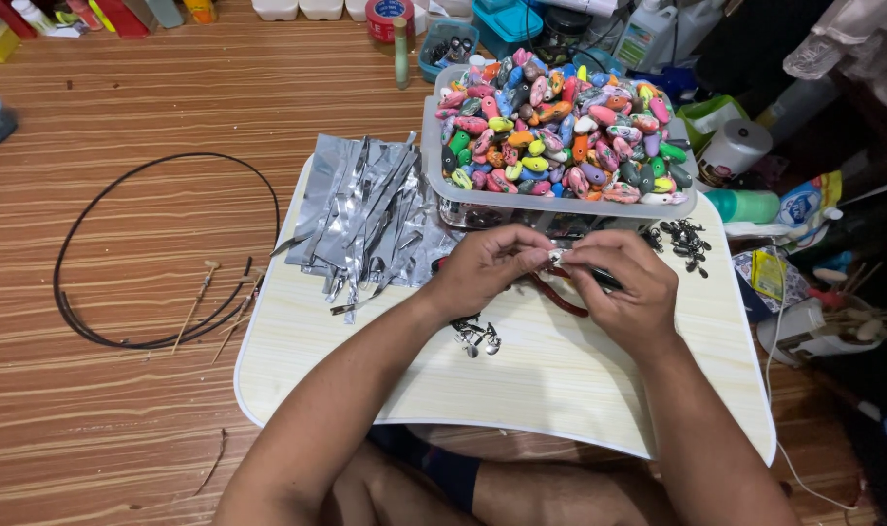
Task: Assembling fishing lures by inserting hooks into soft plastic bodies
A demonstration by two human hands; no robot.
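Observation:
My left hand (487, 265) and my right hand (626, 284) meet over a pale wooden lap table (560, 390). Together they pinch a small silvery piece (557, 257) between the fingertips. Red-handled pliers (560, 295) lie under my hands, partly hidden. A few small metal hooks (477, 337) rest on the table just below my left wrist. Behind my hands stands a clear plastic tub (560, 205) heaped with several colourful painted fishing lures (560, 122).
A pile of silver foil strips (365, 209) lies left of the tub. Small dark metal clips (687, 239) sit at the table's right. A black wire loop (161, 248) and thin sticks lie on the wooden floor. Bottles, tape and containers crowd the back and right.

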